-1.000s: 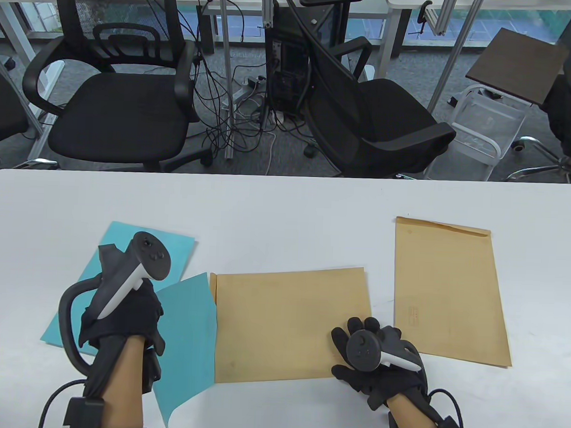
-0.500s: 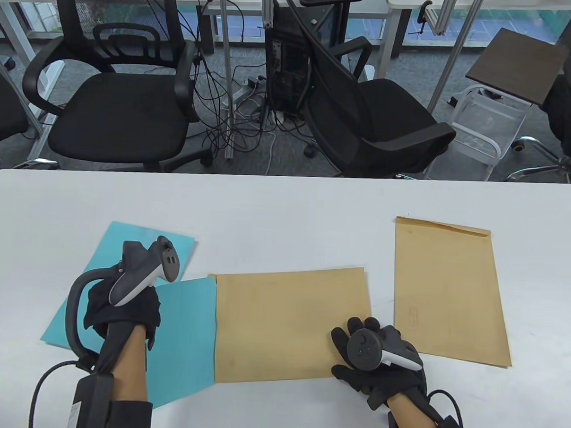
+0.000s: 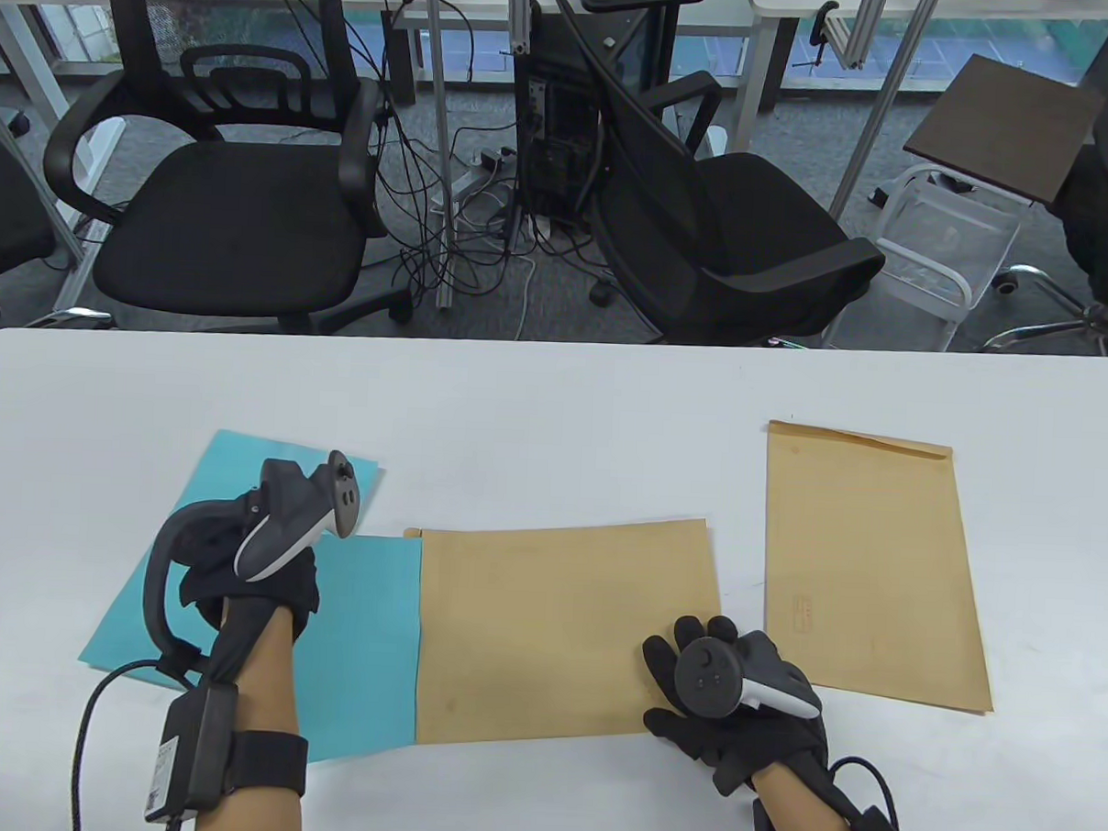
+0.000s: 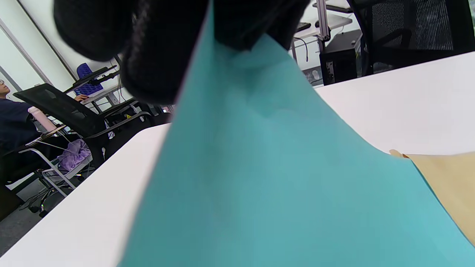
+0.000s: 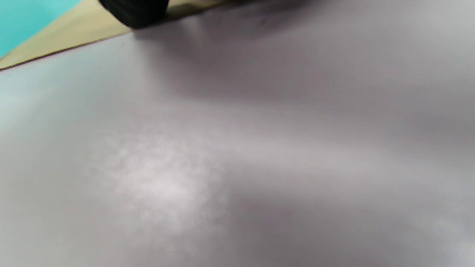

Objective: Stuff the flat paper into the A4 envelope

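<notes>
A teal paper sheet (image 3: 365,646) lies with its right part inside the open left end of a brown A4 envelope (image 3: 554,627) at the table's middle. My left hand (image 3: 252,595) pinches the sheet's left edge; the left wrist view shows my fingers (image 4: 156,48) gripping the teal sheet (image 4: 259,185) beside the envelope mouth (image 4: 445,178). My right hand (image 3: 725,698) rests flat on the envelope's near right corner, fingers spread. A second teal sheet (image 3: 230,475) lies under my left hand.
A second brown envelope (image 3: 869,567) lies to the right, apart from the first. The white table (image 3: 554,415) runs out to a far edge, with office chairs (image 3: 233,199) and cables beyond it.
My left hand has moved right and turned, pushing the teal sheet further into the envelope. The sheet now lies flatter with less of it showing. My right hand has not moved.
</notes>
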`<state>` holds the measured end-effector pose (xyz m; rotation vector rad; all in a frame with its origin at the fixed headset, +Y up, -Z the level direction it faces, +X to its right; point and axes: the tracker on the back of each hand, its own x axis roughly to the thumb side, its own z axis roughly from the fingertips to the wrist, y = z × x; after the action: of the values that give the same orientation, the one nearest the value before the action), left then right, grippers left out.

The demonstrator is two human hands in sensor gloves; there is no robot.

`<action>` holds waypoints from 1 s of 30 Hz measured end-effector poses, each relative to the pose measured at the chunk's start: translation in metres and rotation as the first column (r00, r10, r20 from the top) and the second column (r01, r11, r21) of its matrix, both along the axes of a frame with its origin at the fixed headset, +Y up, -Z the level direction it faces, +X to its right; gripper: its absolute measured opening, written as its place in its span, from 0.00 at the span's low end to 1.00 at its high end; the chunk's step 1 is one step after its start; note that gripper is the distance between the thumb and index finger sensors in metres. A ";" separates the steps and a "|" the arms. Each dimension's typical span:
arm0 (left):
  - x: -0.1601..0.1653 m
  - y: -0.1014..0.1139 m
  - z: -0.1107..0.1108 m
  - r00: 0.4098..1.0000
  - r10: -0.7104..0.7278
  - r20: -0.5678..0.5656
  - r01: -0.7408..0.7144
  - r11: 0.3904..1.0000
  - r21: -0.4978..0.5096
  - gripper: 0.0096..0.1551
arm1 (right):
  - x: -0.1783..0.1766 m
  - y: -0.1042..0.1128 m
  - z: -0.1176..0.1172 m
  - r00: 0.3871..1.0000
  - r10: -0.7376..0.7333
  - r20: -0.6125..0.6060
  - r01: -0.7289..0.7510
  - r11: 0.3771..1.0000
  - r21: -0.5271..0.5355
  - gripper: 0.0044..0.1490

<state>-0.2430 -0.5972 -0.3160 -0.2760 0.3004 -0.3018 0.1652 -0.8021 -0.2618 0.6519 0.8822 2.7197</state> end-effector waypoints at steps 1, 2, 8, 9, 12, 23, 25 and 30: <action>-0.003 -0.001 -0.001 1.000 0.005 0.001 -0.005 1.000 0.004 0.22 | 0.001 0.000 0.000 1.000 -0.008 0.004 0.008 1.000 0.000 0.49; -0.008 -0.003 -0.002 1.000 0.008 -0.005 -0.008 1.000 0.008 0.22 | 0.001 0.000 0.000 1.000 -0.013 0.007 0.013 1.000 -0.003 0.49; -0.029 -0.014 -0.007 0.996 0.076 -0.040 -0.076 0.997 0.016 0.22 | 0.001 0.000 -0.001 1.000 -0.014 0.009 0.014 1.000 -0.004 0.49; -0.031 -0.017 -0.009 0.996 0.081 -0.042 -0.081 0.997 0.011 0.22 | 0.001 0.000 -0.001 1.000 -0.018 0.013 0.018 1.000 -0.006 0.49; -0.036 -0.023 -0.015 0.995 0.096 -0.038 -0.097 0.995 -0.004 0.21 | 0.001 0.000 -0.001 1.000 -0.018 0.014 0.018 1.000 -0.007 0.49; -0.043 -0.037 -0.034 0.978 0.209 -0.030 -0.210 0.975 -0.073 0.21 | 0.002 0.000 -0.001 0.999 -0.022 0.023 0.022 1.000 -0.010 0.49; -0.044 -0.038 -0.037 0.961 0.270 -0.054 -0.275 0.955 -0.110 0.21 | 0.002 0.000 -0.001 0.999 -0.024 0.024 0.025 1.000 -0.012 0.49; -0.041 -0.039 -0.043 0.952 0.302 -0.044 -0.305 0.948 -0.090 0.21 | 0.002 -0.001 -0.001 0.999 -0.027 0.033 0.027 1.000 -0.014 0.48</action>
<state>-0.2836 -0.6366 -0.3589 -0.4164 0.2685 -0.0075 0.1668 -0.8026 -0.2630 0.6096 0.8777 2.6900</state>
